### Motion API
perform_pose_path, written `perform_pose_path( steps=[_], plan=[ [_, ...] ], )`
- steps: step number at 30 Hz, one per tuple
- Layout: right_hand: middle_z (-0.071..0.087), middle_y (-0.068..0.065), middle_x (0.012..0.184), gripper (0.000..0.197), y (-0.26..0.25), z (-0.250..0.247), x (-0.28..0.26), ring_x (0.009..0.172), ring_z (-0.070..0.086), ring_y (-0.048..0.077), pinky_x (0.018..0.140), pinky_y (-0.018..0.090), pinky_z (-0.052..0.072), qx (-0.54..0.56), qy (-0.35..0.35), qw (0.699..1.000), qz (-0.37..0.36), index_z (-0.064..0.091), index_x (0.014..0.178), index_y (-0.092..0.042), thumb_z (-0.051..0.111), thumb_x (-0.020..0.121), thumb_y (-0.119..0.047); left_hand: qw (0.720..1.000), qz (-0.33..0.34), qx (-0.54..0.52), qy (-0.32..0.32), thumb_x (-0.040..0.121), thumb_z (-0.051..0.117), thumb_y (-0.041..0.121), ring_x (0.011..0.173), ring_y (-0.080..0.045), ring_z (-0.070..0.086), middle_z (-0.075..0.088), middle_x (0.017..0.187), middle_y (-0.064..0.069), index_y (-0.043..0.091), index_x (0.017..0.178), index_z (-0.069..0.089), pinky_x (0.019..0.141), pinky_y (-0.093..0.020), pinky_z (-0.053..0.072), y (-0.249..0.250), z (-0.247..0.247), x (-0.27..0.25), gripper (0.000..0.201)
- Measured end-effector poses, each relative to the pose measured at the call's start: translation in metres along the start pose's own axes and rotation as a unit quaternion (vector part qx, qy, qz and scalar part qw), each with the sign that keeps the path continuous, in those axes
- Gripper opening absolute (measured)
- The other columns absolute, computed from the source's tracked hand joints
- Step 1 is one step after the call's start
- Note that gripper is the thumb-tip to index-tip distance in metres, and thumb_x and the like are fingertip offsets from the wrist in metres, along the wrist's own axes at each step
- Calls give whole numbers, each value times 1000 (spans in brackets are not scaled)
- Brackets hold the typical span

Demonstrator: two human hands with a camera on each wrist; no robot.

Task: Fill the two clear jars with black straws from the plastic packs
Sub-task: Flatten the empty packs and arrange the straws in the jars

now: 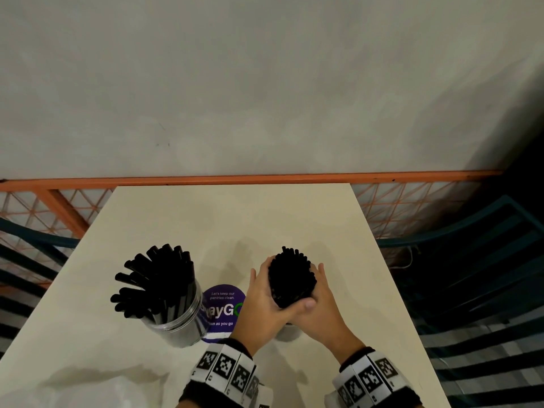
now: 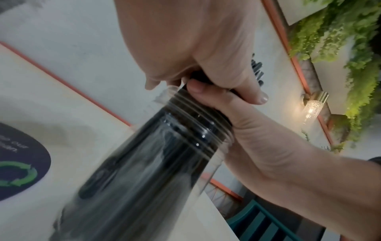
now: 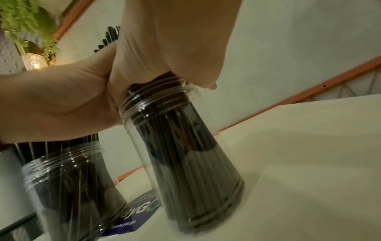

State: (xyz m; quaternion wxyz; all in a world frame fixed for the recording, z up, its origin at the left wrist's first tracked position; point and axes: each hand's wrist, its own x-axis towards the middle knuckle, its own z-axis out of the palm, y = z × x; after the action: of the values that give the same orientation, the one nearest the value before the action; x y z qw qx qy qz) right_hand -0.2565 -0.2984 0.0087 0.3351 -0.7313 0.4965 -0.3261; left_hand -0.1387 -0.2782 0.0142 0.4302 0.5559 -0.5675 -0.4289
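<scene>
Both the left hand (image 1: 266,298) and right hand (image 1: 316,304) clasp the light, slippery straw bundle (image 1: 291,278) just above the jar (image 3: 185,154) rim, near the surface's front edge.

Both my hands wrap the straw bundle (image 2: 256,68) right above the clear jar (image 2: 164,154) mouth: left hand (image 2: 185,40) on top, right hand (image 2: 237,117) under it, thumbs overlapping. Straws fill the jar below my grip. Purple sticker (image 2: 20,163) on table (image 2: 51,106), left of grip.

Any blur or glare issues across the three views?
Head view: sharp, dim right edge. Left wrist view: jar smeared by motion blur, lamp flares. Right wrist view: both hands soft, jar mildly blurred, thread highlights.
</scene>
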Motion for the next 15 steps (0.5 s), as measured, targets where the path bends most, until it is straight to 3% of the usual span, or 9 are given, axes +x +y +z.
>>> perform_pose_path(
  steps=[2, 4, 6, 8, 11, 13, 15],
  plan=[
    [48, -27, 114, 62, 1, -1, 1, 118, 39, -12, 119, 48, 2, 29, 5, 1000, 12, 47, 121, -36, 61, 64, -55, 1000, 8, -5, -15, 48, 77, 66, 131, -13, 39, 49, 128, 15, 54, 122, 28, 111, -42, 33, 3, -4, 2, 89],
    [45, -15, 128, 81, 7, -5, -2, 126, 41, 5, 118, 51, 16, 107, 15, 994, 20, 36, 126, -45, 78, 57, -49, 999, 11, -23, -45, 45, 80, 62, 129, 3, 35, 40, 134, 17, 51, 129, 18, 107, -21, 34, 5, -13, 2, 105],
    [31, -12, 143, 110, 12, -13, -9, 134, 35, 9, 115, 39, 29, 177, 11, 984, 25, 19, 134, -50, 87, 48, -46, 997, 13, -37, -69, 41, 84, 55, 122, 22, 31, 30, 135, 26, 47, 134, 7, 96, -1, 30, 6, -24, 0, 120],
    [23, -14, 150, 127, 14, -18, -15, 137, 28, 1, 114, 27, 30, 192, -2, 981, 27, 7, 139, -46, 89, 42, -50, 995, 12, -42, -94, 40, 87, 48, 123, 18, 34, 32, 136, 26, 44, 138, -1, 98, -2, 30, 7, -32, -1, 131],
    [21, -13, 151, 133, 19, -16, -18, 139, 24, 0, 117, 35, 27, 169, -6, 985, 19, -2, 141, -43, 88, 43, -51, 992, 8, -21, -124, 44, 90, 26, 119, 18, 38, 36, 130, 25, 40, 139, -9, 97, -2, 30, 9, -34, 0, 138],
    [23, -11, 150, 122, 17, -14, -15, 140, 25, 4, 118, 41, 24, 169, -5, 986, 9, -2, 137, -53, 83, 50, -56, 992, 13, -13, -125, 46, 90, 23, 122, 17, 37, 37, 132, 24, 36, 141, -9, 99, -3, 30, 10, -30, 2, 138],
    [24, -17, 148, 99, 10, -12, -7, 140, 22, 1, 120, 48, 9, 116, -5, 993, -21, 3, 130, -66, 72, 59, -62, 993, 19, -12, -114, 47, 88, 37, 128, 9, 35, 38, 138, 20, 33, 144, 0, 106, -13, 29, 10, -23, 5, 131]
  ],
)
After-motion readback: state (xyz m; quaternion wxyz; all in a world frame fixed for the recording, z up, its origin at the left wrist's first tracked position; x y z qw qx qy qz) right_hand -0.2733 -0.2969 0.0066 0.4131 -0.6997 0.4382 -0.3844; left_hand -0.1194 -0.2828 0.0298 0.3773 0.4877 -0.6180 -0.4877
